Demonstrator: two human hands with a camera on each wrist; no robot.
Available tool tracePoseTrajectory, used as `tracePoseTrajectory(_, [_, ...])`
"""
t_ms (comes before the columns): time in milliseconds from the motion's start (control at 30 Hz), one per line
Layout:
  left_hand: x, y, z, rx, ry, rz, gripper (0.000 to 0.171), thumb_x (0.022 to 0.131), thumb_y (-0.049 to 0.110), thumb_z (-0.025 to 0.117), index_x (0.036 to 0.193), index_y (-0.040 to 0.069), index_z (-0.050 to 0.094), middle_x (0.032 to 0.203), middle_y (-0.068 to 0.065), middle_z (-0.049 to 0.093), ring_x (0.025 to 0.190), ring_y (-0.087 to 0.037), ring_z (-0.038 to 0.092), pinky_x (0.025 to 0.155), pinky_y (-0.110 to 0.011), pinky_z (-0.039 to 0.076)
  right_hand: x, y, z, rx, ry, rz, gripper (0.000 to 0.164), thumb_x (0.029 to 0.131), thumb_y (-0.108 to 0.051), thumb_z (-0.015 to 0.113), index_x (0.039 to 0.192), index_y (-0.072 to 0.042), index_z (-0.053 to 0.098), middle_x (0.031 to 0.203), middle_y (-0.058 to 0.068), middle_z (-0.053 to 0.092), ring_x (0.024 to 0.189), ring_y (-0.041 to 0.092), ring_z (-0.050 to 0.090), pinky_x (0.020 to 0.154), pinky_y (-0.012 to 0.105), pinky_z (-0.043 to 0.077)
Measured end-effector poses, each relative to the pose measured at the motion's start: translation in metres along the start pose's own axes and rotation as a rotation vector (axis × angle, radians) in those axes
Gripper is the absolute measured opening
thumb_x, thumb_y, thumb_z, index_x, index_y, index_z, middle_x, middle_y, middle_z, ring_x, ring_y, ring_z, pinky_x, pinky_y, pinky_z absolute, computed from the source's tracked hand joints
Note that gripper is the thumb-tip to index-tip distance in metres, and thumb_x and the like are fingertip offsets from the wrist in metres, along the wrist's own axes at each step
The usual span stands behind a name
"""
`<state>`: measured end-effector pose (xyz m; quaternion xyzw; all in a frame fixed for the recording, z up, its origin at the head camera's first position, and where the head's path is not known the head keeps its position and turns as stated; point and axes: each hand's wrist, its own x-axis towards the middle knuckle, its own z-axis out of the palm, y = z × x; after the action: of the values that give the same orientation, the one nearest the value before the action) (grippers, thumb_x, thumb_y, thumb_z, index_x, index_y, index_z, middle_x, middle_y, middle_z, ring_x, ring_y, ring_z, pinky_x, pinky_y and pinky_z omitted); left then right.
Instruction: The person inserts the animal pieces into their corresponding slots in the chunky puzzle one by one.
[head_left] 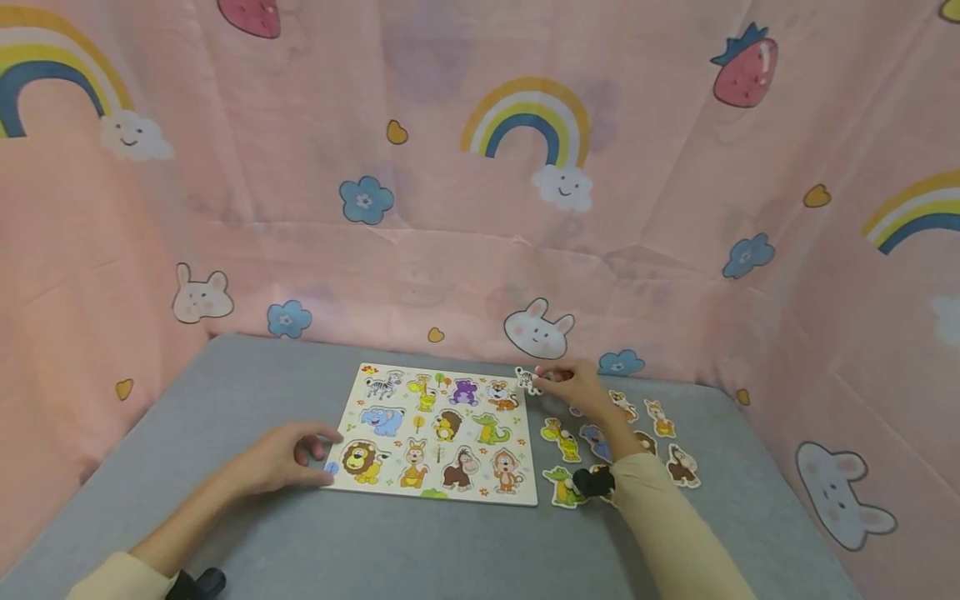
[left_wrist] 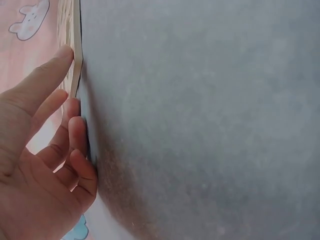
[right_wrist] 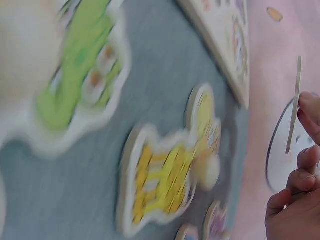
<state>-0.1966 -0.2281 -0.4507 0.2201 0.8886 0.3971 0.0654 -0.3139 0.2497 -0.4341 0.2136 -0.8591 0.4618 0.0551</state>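
In the head view, my right hand (head_left: 581, 387) pinches a zebra puzzle piece (head_left: 528, 381) between thumb and fingertips, raised just past the far right corner of the puzzle board (head_left: 465, 432). Seen edge-on in the right wrist view, the zebra piece (right_wrist: 295, 105) is a thin slab. My left hand (head_left: 281, 457) rests at the board's near left corner, thumb and forefinger touching its edge and the other fingers loosely bent. The left wrist view shows the thumb tip against the board's side (left_wrist: 76, 50). Printed animals, a zebra among them, cover the board in rows.
Right of the board lie several loose animal pieces, including a giraffe (head_left: 562, 440), a crocodile (head_left: 562, 487), a kangaroo (head_left: 660, 418) and a horse-like one (head_left: 682, 465). My right forearm hides some. A pink patterned curtain (head_left: 450, 250) surrounds the grey table (head_left: 375, 550).
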Motion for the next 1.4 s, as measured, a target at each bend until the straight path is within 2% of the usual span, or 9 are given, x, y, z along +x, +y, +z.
tracePoseTrajectory(133, [0.001, -0.003, -0.001, 0.001, -0.001, 0.009, 0.053, 0.075, 0.016, 0.091, 0.12, 0.001, 0.069, 0.086, 0.001, 0.058, 0.07, -0.013, 0.05, 0.062, -0.027, 0.041, 0.007, -0.005, 0.011, -0.003, -0.004, 0.015, 0.017, 0.091, -0.014, 0.079, 0.103, -0.001, 0.078, 0.067, 0.005, 0.047, 0.06, 0.016, 0.037, 0.057, 0.029, 0.035])
tracePoseTrajectory(433, [0.001, -0.004, -0.002, 0.01, -0.019, -0.001, 0.052, 0.075, 0.016, 0.091, 0.121, 0.001, 0.069, 0.085, 0.001, 0.058, 0.072, -0.014, 0.051, 0.063, -0.027, 0.041, 0.021, -0.021, 0.045, 0.008, -0.031, -0.007, 0.017, 0.091, -0.016, 0.079, 0.101, -0.003, 0.077, 0.067, 0.002, 0.045, 0.062, 0.016, 0.037, 0.061, 0.03, 0.034])
tracePoseTrajectory(733, [0.001, -0.002, -0.001, 0.014, -0.034, -0.018, 0.053, 0.076, 0.015, 0.091, 0.122, 0.001, 0.068, 0.085, 0.001, 0.057, 0.072, -0.016, 0.05, 0.062, -0.027, 0.04, 0.027, -0.035, 0.072, 0.116, -0.048, -0.029, 0.015, 0.092, -0.01, 0.078, 0.102, 0.001, 0.076, 0.069, 0.003, 0.044, 0.063, 0.016, 0.037, 0.064, 0.029, 0.034])
tracePoseTrajectory(900, [0.001, -0.003, -0.001, 0.019, -0.038, -0.01, 0.052, 0.076, 0.016, 0.091, 0.121, 0.002, 0.068, 0.085, 0.001, 0.057, 0.071, -0.015, 0.05, 0.062, -0.027, 0.04, 0.026, -0.037, 0.079, 0.13, -0.057, -0.055, 0.013, 0.092, -0.009, 0.077, 0.1, 0.001, 0.075, 0.066, 0.002, 0.043, 0.06, 0.015, 0.036, 0.061, 0.028, 0.035])
tracePoseTrajectory(1100, [-0.001, -0.006, -0.001, 0.004, -0.029, -0.031, 0.052, 0.076, 0.016, 0.091, 0.121, 0.003, 0.069, 0.085, 0.0, 0.056, 0.071, -0.017, 0.05, 0.061, -0.027, 0.04, 0.027, -0.04, 0.084, 0.119, -0.075, -0.088, 0.012, 0.091, -0.007, 0.077, 0.099, 0.002, 0.075, 0.062, 0.001, 0.042, 0.057, 0.013, 0.035, 0.059, 0.028, 0.035])
tracePoseTrajectory(1233, [-0.001, -0.006, 0.0, 0.018, -0.024, -0.044, 0.051, 0.076, 0.017, 0.091, 0.12, 0.004, 0.069, 0.085, 0.001, 0.057, 0.071, -0.016, 0.051, 0.061, -0.026, 0.04, 0.027, -0.043, 0.084, 0.108, -0.088, -0.079, 0.011, 0.092, -0.007, 0.077, 0.099, 0.002, 0.075, 0.062, 0.001, 0.043, 0.057, 0.013, 0.035, 0.059, 0.027, 0.034])
tracePoseTrajectory(1400, [0.0, -0.005, 0.0, 0.024, -0.025, -0.026, 0.052, 0.076, 0.019, 0.091, 0.121, 0.004, 0.069, 0.085, 0.002, 0.058, 0.072, -0.016, 0.051, 0.062, -0.027, 0.041, 0.031, -0.045, 0.086, 0.099, -0.103, -0.05, 0.011, 0.092, -0.009, 0.077, 0.099, 0.0, 0.074, 0.064, 0.001, 0.043, 0.055, 0.012, 0.035, 0.054, 0.026, 0.033])
